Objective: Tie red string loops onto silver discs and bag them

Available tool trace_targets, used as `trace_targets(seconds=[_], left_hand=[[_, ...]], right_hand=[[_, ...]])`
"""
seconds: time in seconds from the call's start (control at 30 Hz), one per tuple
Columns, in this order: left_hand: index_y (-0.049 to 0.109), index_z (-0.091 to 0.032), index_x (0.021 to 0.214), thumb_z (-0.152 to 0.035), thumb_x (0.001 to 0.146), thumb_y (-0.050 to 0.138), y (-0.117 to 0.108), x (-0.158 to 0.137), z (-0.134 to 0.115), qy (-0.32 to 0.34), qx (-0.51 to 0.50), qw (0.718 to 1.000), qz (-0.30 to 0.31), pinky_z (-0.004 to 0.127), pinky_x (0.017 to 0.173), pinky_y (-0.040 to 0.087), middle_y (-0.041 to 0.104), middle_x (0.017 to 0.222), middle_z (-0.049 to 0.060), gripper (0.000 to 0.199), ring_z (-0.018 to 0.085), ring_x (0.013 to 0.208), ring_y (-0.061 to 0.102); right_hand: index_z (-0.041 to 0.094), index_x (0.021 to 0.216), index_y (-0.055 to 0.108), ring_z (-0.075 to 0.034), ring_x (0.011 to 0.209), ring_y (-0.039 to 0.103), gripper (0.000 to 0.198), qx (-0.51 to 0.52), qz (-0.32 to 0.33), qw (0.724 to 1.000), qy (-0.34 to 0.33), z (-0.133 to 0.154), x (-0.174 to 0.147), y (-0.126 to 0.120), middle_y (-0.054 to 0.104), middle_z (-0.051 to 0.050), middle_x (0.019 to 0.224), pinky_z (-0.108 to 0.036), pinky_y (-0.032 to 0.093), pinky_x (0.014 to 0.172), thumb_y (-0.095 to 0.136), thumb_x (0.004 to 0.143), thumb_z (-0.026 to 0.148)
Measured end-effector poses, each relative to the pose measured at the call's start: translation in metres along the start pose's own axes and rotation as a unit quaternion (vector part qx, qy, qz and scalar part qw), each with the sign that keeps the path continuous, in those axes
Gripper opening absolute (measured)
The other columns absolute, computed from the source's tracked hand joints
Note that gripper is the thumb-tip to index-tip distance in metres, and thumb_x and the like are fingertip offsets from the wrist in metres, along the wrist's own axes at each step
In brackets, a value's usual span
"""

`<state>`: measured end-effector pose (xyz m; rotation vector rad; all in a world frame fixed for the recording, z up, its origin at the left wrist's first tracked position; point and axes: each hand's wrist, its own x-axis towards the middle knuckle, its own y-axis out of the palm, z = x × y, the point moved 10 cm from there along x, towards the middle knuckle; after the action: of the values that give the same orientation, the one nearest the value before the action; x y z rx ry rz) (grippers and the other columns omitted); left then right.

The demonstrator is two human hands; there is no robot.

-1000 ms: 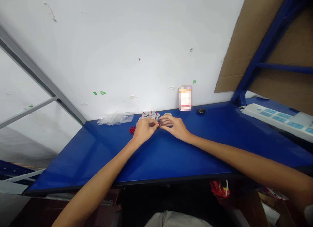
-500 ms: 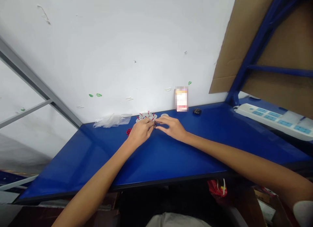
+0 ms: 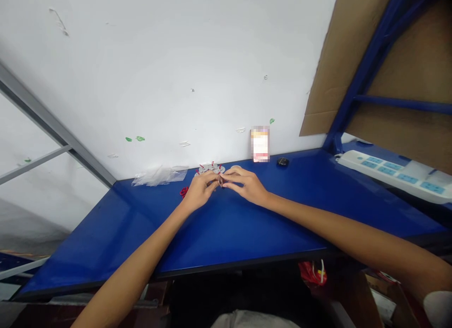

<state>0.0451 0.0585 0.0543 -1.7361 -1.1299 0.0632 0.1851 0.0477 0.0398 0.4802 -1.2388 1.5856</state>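
Above the blue counter (image 3: 247,238), both forearms (image 3: 141,259) extend forward and converge, the left hand (image 3: 200,191) and right hand (image 3: 250,186) angled inward, fingers bent, near clustered pale discs (image 3: 211,169), jointly grasping one small round piece (image 3: 221,180) on edge between their fingertips.

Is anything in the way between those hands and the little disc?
Nothing visible: fingers of both the left hand and right hand are at the disc. The other discs lie beyond the hands and the red cords left of them, so neither blocks.
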Motion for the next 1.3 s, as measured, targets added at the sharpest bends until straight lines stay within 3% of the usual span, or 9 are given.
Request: trace_targets(seconds=[0.17, 0.37, 0.63, 0.9, 1.03, 1.17, 1.23, 1.3], left_hand=[[0.075, -0.022, 0.092, -0.029, 0.106, 0.056, 0.006, -0.002, 0.005, -0.013, -0.042, 0.999, 0.032, 0.033, 0.083, 0.053, 0.073, 0.093, 0.005, 0.025, 0.021, 0.084, 0.067], [0.074, -0.019, 0.091, -0.04, 0.104, 0.062, 0.008, -0.004, 0.025, -0.07, -0.177, 0.981, -0.032, 0.029, 0.071, 0.058, 0.071, 0.091, 0.005, 0.027, 0.019, 0.078, 0.067], [0.075, -0.017, 0.09, -0.054, 0.099, 0.07, 0.014, -0.003, 0.03, -0.098, -0.235, 0.966, -0.042, 0.028, 0.065, 0.059, 0.071, 0.085, 0.006, 0.038, 0.018, 0.073, 0.067], [0.078, -0.016, 0.083, -0.057, 0.087, 0.084, 0.026, -0.007, 0.041, -0.169, -0.331, 0.927, -0.05, 0.031, 0.071, 0.061, 0.074, 0.077, 0.005, 0.042, 0.018, 0.069, 0.069], [0.079, -0.017, 0.085, -0.058, 0.086, 0.085, 0.029, -0.008, 0.039, -0.175, -0.346, 0.921, -0.031, 0.034, 0.075, 0.063, 0.075, 0.08, 0.006, 0.042, 0.019, 0.072, 0.071], [0.081, -0.017, 0.098, -0.058, 0.094, 0.078, 0.031, -0.007, 0.037, -0.162, -0.315, 0.935, 0.011, 0.035, 0.08, 0.063, 0.079, 0.095, 0.009, 0.041, 0.022, 0.085, 0.074], [0.081, -0.019, 0.109, -0.055, 0.098, 0.073, 0.021, -0.006, 0.039, -0.154, -0.26, 0.953, -0.015, 0.036, 0.082, 0.062, 0.08, 0.108, 0.01, 0.038, 0.023, 0.094, 0.075], [0.08, -0.022, 0.117, -0.05, 0.102, 0.07, 0.002, -0.005, 0.035, -0.125, -0.178, 0.973, -0.079, 0.037, 0.089, 0.061, 0.079, 0.117, 0.009, 0.033, 0.024, 0.102, 0.074]], right_hand=[[0.033, 0.138, 0.076, -0.025, 0.112, 0.074, 0.036, 0.005, 0.008, 1.0, -0.002, 0.002, 0.001, 0.001, 0.077, -0.008, 0.123, -0.044, 0.064, 0.1, 0.074, 0.103, 0.029], [0.034, 0.136, 0.078, -0.025, 0.115, 0.074, 0.033, 0.024, -0.014, 1.0, 0.006, 0.004, 0.003, -0.005, 0.078, -0.007, 0.125, -0.045, 0.062, 0.103, 0.074, 0.104, 0.028], [0.034, 0.133, 0.08, -0.025, 0.113, 0.076, 0.032, 0.028, -0.034, 0.999, 0.019, 0.002, 0.001, -0.008, 0.079, -0.007, 0.123, -0.045, 0.064, 0.102, 0.076, 0.102, 0.029], [0.03, 0.103, 0.086, -0.027, 0.107, 0.081, 0.009, 0.086, -0.062, 0.992, 0.066, -0.001, 0.001, -0.015, 0.085, -0.005, 0.112, -0.048, 0.064, 0.104, 0.078, 0.1, 0.033], [0.028, 0.102, 0.081, -0.025, 0.106, 0.079, 0.012, 0.082, -0.016, 0.995, 0.056, -0.001, 0.007, -0.014, 0.084, -0.005, 0.11, -0.046, 0.064, 0.099, 0.07, 0.105, 0.031], [0.025, 0.114, 0.069, -0.024, 0.109, 0.073, 0.012, -0.027, 0.08, 0.996, -0.013, 0.007, 0.013, -0.009, 0.076, -0.009, 0.119, -0.041, 0.061, 0.095, 0.058, 0.109, 0.024], [0.024, 0.114, 0.065, -0.024, 0.105, 0.071, 0.01, -0.093, 0.113, 0.989, -0.027, 0.008, 0.015, -0.009, 0.071, -0.011, 0.119, -0.04, 0.06, 0.092, 0.055, 0.11, 0.022], [0.023, 0.112, 0.061, -0.023, 0.097, 0.07, 0.008, -0.131, 0.137, 0.982, -0.027, 0.009, 0.017, -0.008, 0.069, -0.01, 0.116, -0.037, 0.058, 0.086, 0.054, 0.111, 0.022]])
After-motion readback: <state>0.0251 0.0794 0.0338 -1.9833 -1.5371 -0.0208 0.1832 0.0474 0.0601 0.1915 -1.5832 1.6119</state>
